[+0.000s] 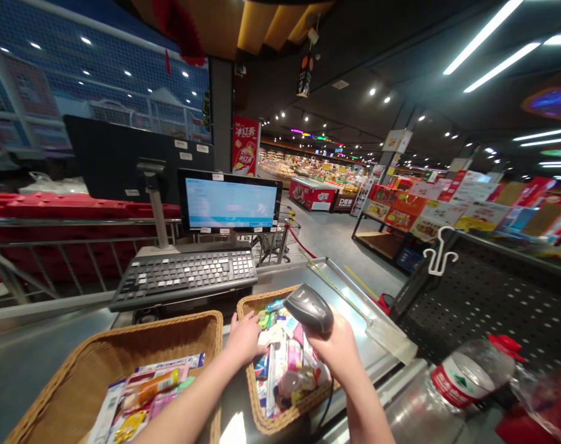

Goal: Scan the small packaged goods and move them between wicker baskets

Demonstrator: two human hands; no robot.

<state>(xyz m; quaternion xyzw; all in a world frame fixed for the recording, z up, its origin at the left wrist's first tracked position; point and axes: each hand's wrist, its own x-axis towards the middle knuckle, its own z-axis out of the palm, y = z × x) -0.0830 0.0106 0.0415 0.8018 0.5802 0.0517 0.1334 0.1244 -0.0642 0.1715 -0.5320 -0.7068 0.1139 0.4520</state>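
Observation:
My right hand [336, 339] grips a dark grey handheld barcode scanner [309, 307] by its handle, its head tilted over the right wicker basket [266, 425]. A black cord hangs down below that hand. My left hand [247, 338] reaches over the left rim of the same basket, thumb and fingers apart, close to the packets [275, 333] inside; whether it touches one is hard to see. Colourful small packages fill this basket. To the left, a larger wicker basket [187, 327] holds several wrapped items [145, 394], partly hidden by my left forearm.
A black keyboard [187, 271] and a lit monitor [234, 205] stand behind the baskets, with a second screen's dark back [127, 160] beside them. The metal counter [303, 277] extends rightward. At right are a red-capped plastic bottle [474, 373] and a pegboard [488, 296] with a white hook [441, 253].

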